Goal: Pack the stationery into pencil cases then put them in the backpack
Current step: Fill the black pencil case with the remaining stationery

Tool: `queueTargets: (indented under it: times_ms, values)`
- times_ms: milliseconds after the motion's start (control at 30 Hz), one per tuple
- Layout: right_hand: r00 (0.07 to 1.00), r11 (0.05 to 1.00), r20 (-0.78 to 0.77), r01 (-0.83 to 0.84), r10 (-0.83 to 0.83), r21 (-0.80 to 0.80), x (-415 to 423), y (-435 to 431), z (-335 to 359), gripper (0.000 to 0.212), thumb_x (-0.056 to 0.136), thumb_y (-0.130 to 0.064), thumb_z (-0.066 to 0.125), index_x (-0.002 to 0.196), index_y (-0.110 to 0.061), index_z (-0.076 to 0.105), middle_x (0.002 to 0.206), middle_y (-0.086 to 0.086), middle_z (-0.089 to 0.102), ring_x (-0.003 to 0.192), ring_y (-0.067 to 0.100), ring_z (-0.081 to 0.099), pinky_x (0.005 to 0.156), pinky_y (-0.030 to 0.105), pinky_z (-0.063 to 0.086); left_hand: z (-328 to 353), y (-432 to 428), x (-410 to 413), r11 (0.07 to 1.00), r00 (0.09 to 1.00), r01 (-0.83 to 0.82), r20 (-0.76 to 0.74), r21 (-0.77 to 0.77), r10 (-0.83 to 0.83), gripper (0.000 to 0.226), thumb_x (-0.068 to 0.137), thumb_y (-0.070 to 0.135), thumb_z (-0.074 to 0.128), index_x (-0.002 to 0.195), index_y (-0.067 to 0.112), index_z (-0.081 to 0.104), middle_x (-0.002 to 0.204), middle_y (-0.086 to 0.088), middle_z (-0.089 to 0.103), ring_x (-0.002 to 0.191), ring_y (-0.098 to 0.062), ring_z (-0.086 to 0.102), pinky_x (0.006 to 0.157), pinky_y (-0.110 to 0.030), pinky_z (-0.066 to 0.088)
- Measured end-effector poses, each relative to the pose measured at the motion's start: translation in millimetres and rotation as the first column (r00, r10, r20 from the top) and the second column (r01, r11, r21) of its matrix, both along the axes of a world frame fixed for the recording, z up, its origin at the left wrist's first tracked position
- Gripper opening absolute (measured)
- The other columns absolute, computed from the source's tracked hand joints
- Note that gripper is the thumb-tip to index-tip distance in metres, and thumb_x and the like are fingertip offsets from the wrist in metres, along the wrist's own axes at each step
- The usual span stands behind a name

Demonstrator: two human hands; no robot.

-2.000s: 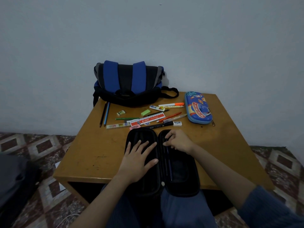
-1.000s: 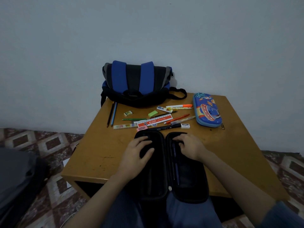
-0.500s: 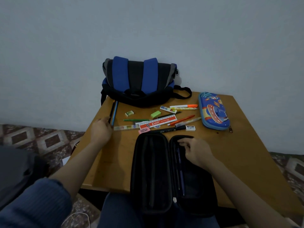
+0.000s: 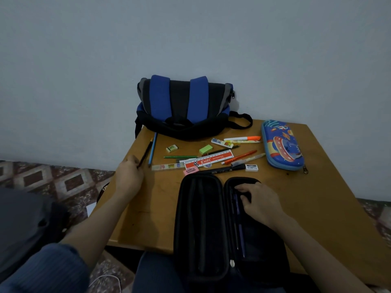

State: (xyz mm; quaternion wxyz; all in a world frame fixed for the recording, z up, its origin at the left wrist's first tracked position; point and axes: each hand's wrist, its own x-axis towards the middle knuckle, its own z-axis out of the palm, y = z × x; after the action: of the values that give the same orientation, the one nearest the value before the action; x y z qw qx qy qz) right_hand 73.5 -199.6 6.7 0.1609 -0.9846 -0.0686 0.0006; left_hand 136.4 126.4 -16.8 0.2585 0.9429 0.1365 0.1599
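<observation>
Black on wood: has a case (image 4: 203,218) spread open at the near edge of a table (image 4: 321,199), overhanging the lap. Pinches the near end of a dark pencil (image 4: 146,153) with left hand (image 4: 129,176), thumb and fingers clamped on it, by the table's left edge, just beside a blue pencil (image 4: 152,151). Rests right hand (image 4: 261,204) in the case's right half, fingers curled over pens (image 4: 239,220) there; cannot tell whether gripping any. Shows ruler (image 4: 208,160), erasers (image 4: 205,149) and orange pen (image 4: 241,157) scattered mid-table, backpack (image 4: 182,106) against the wall, blue case (image 4: 281,144) zipped at right.
</observation>
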Motion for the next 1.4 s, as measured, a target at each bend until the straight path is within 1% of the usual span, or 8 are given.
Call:
queueTargets:
  times_ms: [233,467,600,733,867,1167,1267,1400]
  values:
    - [1.000,1.000,-0.008,0.011,-0.011,0.002,-4.3,3.7,3.4,0.038,0.091,-0.022,0.052,0.129,-0.025,0.054,0.116,-0.007,0.065,0.114,0.009,0.051,0.076,0.018,0.039,34.0,-1.6,-24.5,0.985,0.937,-0.007,0.343,-0.172,0.066,0.022,0.086,0.001,0.057,0.107,-0.003,0.058,0.098,-0.018,0.061,0.089,-0.028,0.058,0.076,-0.029,0.044]
    - [0.999,1.000,-0.036,0.006,-0.007,-0.025,-6.4,4.1,7.2,0.039,0.092,-0.023,0.049,0.131,-0.025,0.052,0.121,-0.009,0.062,0.118,0.010,0.048,0.081,0.020,0.041,105.5,-36.9,-46.5,0.867,0.789,0.247,0.610,-0.432,0.079,0.025,0.087,0.008,0.062,0.111,0.009,0.055,0.082,0.005,0.058,0.075,-0.014,0.061,0.067,-0.017,0.053]
    - [0.999,1.000,-0.050,0.016,-0.017,-0.011,-6.3,3.4,5.9,0.040,0.092,-0.022,0.049,0.132,-0.024,0.051,0.122,-0.007,0.062,0.120,0.012,0.047,0.085,0.024,0.043,104.9,-59.9,-51.9,0.744,0.897,0.258,0.438,-0.616,0.052,0.038,0.088,0.007,0.060,0.123,0.018,0.053,0.086,-0.001,0.060,0.084,-0.018,0.066,0.075,-0.028,0.057]
    - [0.998,1.000,-0.063,0.014,-0.013,0.016,-6.5,2.9,4.8,0.041,0.090,-0.020,0.051,0.131,-0.022,0.053,0.122,-0.005,0.064,0.120,0.014,0.051,0.090,0.032,0.050,79.8,-82.5,-62.6,0.820,0.940,0.247,0.334,-0.516,-0.073,0.042,0.087,0.004,0.060,0.127,0.017,0.054,0.084,0.008,0.056,0.087,-0.015,0.061,0.080,-0.033,0.056]
    - [0.998,1.000,-0.060,0.006,-0.006,0.001,-5.9,2.5,5.7,0.041,0.089,-0.021,0.052,0.131,-0.023,0.053,0.122,-0.006,0.064,0.120,0.014,0.051,0.091,0.032,0.050,63.1,-89.5,-65.1,0.794,0.964,0.204,0.259,-0.573,-0.060,0.038,0.087,0.001,0.059,0.123,0.015,0.056,0.081,0.007,0.054,0.087,-0.022,0.064,0.076,-0.038,0.058]
    - [0.999,1.000,-0.051,0.002,-0.002,-0.013,-5.6,2.4,6.1,0.041,0.090,-0.022,0.051,0.132,-0.024,0.052,0.123,-0.007,0.063,0.119,0.013,0.051,0.089,0.029,0.050,42.0,-89.4,-73.4,0.484,0.996,-0.042,-0.075,-0.874,-0.048,0.035,0.088,-0.005,0.053,0.119,0.012,0.048,0.096,-0.014,0.059,0.081,-0.024,0.066,0.068,-0.031,0.057]
    - [0.999,1.000,-0.048,-0.004,0.003,-0.020,-5.8,2.3,6.3,0.042,0.091,-0.023,0.051,0.132,-0.024,0.051,0.124,-0.007,0.062,0.120,0.012,0.050,0.089,0.028,0.049,41.4,-97.3,-78.2,0.527,0.958,-0.029,-0.174,-0.849,-0.228,0.034,0.087,-0.003,0.057,0.119,0.006,0.050,0.093,-0.012,0.060,0.077,-0.023,0.066,0.065,-0.030,0.058]
    - [0.999,1.000,-0.041,-0.008,0.007,-0.029,-6.0,2.6,4.5,0.042,0.091,-0.024,0.051,0.134,-0.025,0.049,0.124,-0.007,0.061,0.121,0.012,0.048,0.090,0.027,0.047,43.9,-106.5,-81.1,0.746,0.860,0.066,-0.342,-0.663,-0.380,0.048,0.087,0.010,0.062,0.133,0.012,0.047,0.086,-0.012,0.068,0.055,-0.017,0.066,0.053,-0.024,0.057]
